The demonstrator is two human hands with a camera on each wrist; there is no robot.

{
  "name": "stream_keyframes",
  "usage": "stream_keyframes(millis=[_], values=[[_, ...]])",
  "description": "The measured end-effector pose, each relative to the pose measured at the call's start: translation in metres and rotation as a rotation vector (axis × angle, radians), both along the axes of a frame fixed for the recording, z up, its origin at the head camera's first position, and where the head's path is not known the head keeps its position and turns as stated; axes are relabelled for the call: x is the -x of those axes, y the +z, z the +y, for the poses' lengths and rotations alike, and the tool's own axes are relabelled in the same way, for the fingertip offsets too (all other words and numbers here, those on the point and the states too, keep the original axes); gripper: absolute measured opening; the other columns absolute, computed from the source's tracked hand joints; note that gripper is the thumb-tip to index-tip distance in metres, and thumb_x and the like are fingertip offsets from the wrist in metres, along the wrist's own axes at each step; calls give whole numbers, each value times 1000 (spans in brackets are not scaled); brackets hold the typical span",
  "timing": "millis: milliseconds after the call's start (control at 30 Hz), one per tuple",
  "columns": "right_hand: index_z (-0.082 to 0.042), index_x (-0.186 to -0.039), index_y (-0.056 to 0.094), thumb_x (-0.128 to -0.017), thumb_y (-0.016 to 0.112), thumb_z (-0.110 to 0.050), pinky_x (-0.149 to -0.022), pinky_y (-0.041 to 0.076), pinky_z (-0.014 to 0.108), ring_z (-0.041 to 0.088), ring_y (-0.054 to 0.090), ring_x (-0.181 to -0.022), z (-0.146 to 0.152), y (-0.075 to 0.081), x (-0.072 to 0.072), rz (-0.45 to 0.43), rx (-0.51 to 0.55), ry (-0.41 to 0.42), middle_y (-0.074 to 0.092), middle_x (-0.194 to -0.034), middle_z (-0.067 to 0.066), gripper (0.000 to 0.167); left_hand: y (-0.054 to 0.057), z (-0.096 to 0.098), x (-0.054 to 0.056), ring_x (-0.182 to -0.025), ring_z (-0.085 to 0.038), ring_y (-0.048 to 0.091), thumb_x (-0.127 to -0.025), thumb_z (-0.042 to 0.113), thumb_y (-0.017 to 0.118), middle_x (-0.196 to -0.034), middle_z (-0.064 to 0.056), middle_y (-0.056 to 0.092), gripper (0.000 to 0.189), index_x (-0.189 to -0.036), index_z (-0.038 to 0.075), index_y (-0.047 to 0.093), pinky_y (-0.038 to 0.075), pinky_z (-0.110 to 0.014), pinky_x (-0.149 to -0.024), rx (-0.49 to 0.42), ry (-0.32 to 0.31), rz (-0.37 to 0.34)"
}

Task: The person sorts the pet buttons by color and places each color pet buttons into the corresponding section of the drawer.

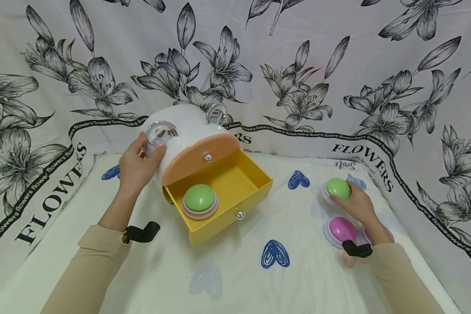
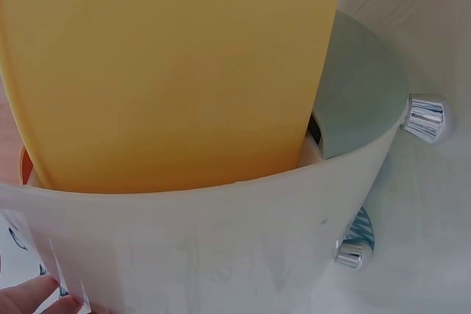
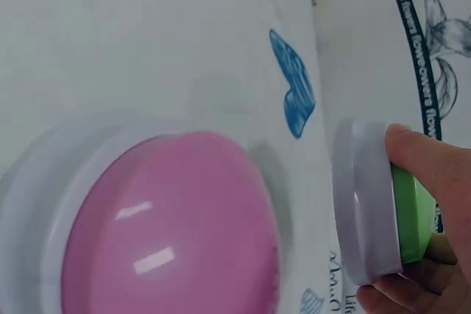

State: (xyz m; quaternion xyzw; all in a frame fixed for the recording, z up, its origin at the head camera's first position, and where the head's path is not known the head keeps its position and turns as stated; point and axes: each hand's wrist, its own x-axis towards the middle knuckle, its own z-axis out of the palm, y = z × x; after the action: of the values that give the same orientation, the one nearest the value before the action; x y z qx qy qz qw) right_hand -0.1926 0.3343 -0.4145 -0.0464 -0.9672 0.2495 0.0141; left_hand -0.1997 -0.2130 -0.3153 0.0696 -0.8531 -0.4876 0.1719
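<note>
A rounded white drawer box point(image 1: 188, 124) has an orange upper front and a pulled-out yellow drawer point(image 1: 235, 174). My left hand point(image 1: 135, 168) grips the box's left side, thumb beside a silver ring point(image 1: 157, 133). In the left wrist view, fingertips point(image 2: 62, 303) touch the white shell. Inside the drawer, near its left front corner, sits a green push button point(image 1: 199, 198) with a pinkish base. At the right, my right hand point(image 1: 355, 200) holds a green push button point(image 3: 413, 218) with a white base between thumb and fingers, close over the cloth.
A pink push button point(image 1: 343, 229) with a white base lies just in front of the right hand. Another pink button point(image 1: 387, 234) is partly hidden by the right wrist. A flower-print curtain point(image 1: 298, 87) hangs behind the white heart-print cloth point(image 1: 239, 279).
</note>
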Motion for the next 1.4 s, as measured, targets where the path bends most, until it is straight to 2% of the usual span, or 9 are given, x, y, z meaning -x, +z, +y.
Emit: stream_keyframes(millis=[300,600,833,1167,1400], values=[[12,-137,28,-84,62,-46,-89,41,60,48,46,-110,-24,27,6,99,3,71,42,-129,35,85,0,0,-1,-136,-22,29,-85,48,58,-150,2,26,72,-143,13,33,36,-42,-104,-7,-3,9],[10,-140,26,-83,62,-47,-92,40,59,46,43,-116,-54,56,11,117,-2,138,38,-134,33,88,0,0,0,-136,-22,29,-85,47,58,-150,1,27,71,-143,14,34,36,-42,-104,-4,-1,14],[8,-138,30,-81,66,-43,-88,45,56,43,48,-112,-80,77,13,159,7,184,43,-131,30,85,-2,-1,1,-136,-20,28,-85,44,59,-148,-2,29,67,-140,11,39,34,-43,-106,-4,-13,61],[5,-139,32,-79,70,-36,-85,48,51,36,51,-104,-114,97,14,202,19,241,45,-131,26,82,0,-1,0,-136,-20,28,-85,45,59,-149,-2,28,68,-141,12,38,34,-43,-106,-7,-11,47],[2,-139,34,-77,73,-32,-86,50,47,32,51,-107,-139,112,15,232,62,309,47,-131,21,81,1,0,-1,-136,-21,27,-85,45,58,-149,-2,29,67,-140,11,40,34,-42,-106,-3,-11,35]])
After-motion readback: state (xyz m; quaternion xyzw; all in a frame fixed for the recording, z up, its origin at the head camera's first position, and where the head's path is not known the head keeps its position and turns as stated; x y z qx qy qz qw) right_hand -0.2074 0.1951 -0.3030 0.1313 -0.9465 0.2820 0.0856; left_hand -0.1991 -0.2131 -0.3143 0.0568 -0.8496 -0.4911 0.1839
